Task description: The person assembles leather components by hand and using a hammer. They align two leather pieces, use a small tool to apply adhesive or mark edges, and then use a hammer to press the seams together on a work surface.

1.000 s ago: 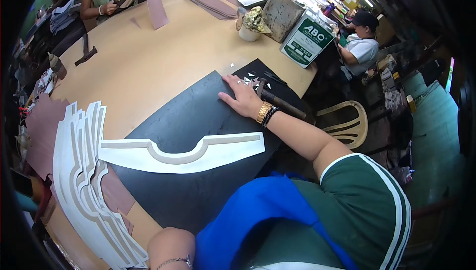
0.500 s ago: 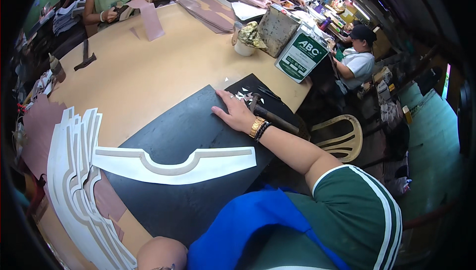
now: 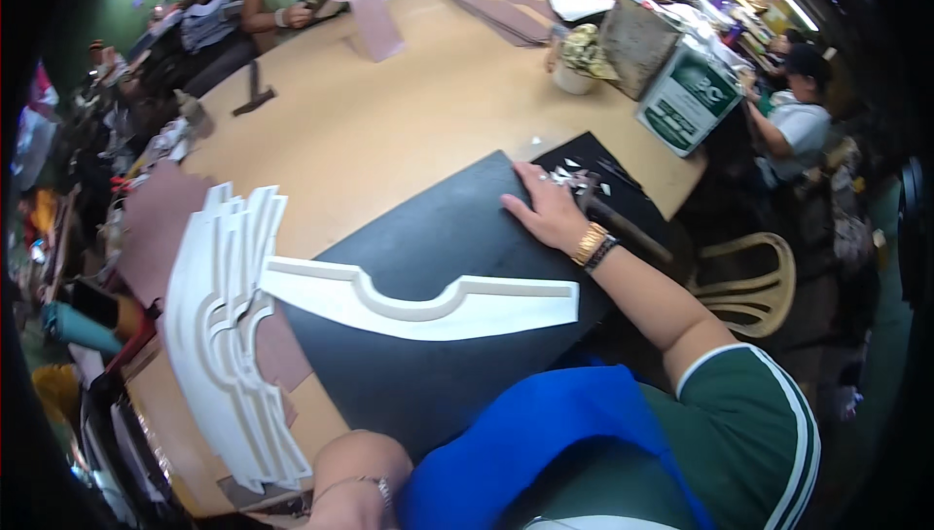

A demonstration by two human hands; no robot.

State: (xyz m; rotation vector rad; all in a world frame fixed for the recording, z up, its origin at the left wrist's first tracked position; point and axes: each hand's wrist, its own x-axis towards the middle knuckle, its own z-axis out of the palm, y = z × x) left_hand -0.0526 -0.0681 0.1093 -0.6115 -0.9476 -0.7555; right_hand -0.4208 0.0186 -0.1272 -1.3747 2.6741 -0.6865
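Observation:
My right hand (image 3: 551,209) lies with its fingers spread on the far right part of a dark grey board (image 3: 438,238), holding nothing. Next to its fingers, a hammer (image 3: 630,230) and small white scraps (image 3: 574,178) rest on a smaller black board (image 3: 593,152). Across the grey board lies a curved white piece (image 3: 428,321) with a grey-beige strip along its notched far edge. To its left is a pile of similar white pieces (image 3: 199,326), touching its left tip. My left hand (image 3: 342,511) is cut off by the lower edge below a bracelet; its fingers are hidden.
A second hammer (image 3: 255,102) and a bottle (image 3: 196,115) lie toward the far left. A cloth-topped white tub (image 3: 574,79) and a green-white can (image 3: 687,97) stand far right. Mauve sheets (image 3: 491,4) lie at the back; a plastic chair (image 3: 747,282) stands right. Co-workers sit around.
The view has swung left, so everything sits farther right in the picture. More of my left wrist shows at the lower edge. My right hand and the curved white piece keep their places.

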